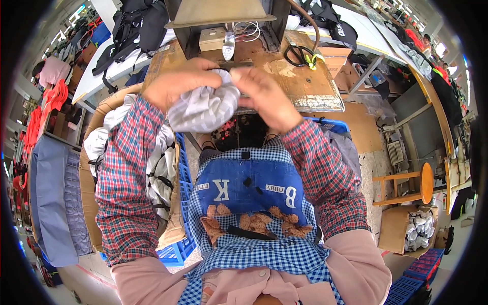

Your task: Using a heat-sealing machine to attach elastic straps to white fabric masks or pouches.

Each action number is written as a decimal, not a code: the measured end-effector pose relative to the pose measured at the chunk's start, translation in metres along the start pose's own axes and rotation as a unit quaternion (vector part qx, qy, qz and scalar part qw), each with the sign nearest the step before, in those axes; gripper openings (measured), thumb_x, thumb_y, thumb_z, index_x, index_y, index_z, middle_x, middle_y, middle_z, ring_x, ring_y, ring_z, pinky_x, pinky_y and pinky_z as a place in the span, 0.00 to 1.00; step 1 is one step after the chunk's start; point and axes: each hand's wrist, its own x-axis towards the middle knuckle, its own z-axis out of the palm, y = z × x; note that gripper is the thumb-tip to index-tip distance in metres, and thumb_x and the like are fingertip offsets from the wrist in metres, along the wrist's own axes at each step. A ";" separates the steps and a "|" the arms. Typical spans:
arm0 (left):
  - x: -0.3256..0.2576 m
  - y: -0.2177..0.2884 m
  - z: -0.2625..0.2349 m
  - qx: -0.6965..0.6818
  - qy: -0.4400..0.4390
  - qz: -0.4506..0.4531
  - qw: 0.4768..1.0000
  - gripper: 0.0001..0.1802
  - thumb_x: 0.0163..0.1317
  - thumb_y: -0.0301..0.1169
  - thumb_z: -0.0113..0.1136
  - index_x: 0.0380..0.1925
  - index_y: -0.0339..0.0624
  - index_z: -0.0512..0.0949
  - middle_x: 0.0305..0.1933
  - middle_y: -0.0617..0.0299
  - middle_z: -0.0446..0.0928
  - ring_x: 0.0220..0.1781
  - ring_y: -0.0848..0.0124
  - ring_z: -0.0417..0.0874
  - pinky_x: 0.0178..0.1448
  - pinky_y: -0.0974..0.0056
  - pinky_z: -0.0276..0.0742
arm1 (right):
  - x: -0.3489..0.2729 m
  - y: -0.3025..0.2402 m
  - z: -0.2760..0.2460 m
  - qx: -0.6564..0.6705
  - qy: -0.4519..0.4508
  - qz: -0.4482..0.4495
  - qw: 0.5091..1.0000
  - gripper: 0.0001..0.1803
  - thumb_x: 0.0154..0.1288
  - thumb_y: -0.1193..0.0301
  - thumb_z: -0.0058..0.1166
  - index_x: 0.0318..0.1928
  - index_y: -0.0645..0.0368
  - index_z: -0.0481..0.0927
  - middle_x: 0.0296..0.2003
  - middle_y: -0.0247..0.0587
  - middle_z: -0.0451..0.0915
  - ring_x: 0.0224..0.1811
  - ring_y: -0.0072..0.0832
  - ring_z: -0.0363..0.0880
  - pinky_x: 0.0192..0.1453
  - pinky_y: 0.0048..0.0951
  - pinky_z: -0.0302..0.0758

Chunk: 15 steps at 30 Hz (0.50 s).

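Two hands meet above the near edge of the worktop [319, 94]: the left hand [184, 83] has its grip closed on a pale checked cloth [202, 111], and the right hand [267, 96] appears to pinch its upper edge. The cloth hangs bunched over the worktop's front. Holding that edge taut, with folds hanging free below, should help keep the work even.

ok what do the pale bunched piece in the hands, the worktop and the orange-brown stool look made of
Pale bunched piece: thin fabric, perhaps synthetic; it folds softly and has a faint sheen.
Worktop: likely wood or plywood, its finish worn, with pale patches and a scuffed front edge.
Stool: probably wood, perhaps varnished, given its warm, smooth-looking surface.
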 end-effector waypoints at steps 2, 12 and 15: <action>-0.014 0.020 0.026 0.039 -0.001 -0.011 0.999 0.15 0.57 0.32 0.64 0.45 0.47 0.81 0.53 0.51 0.77 0.56 0.61 0.78 0.57 0.63 0.73 | -0.027 0.008 -0.003 -0.045 -0.091 0.036 0.994 0.23 0.70 0.62 0.59 0.58 0.64 0.73 0.49 0.32 0.80 0.50 0.17 0.77 0.55 0.22 0.74; -0.086 -0.045 0.064 0.150 -0.014 -0.002 0.989 0.27 0.66 0.35 0.62 0.63 0.39 0.68 0.54 0.57 0.77 0.52 0.69 0.79 0.55 0.65 0.75 | -0.204 -0.027 -0.153 -0.060 0.262 0.007 0.963 0.20 0.63 0.69 0.58 0.54 0.66 0.78 0.43 0.37 0.83 0.44 0.24 0.81 0.54 0.26 0.76; -0.098 -0.058 0.076 0.186 -0.025 -0.036 0.982 0.28 0.64 0.34 0.63 0.63 0.38 0.68 0.55 0.56 0.77 0.52 0.67 0.79 0.54 0.63 0.75 | -0.275 0.007 -0.242 -0.340 0.339 0.164 0.862 0.22 0.64 0.62 0.59 0.52 0.66 0.78 0.41 0.45 0.83 0.45 0.31 0.82 0.53 0.31 0.76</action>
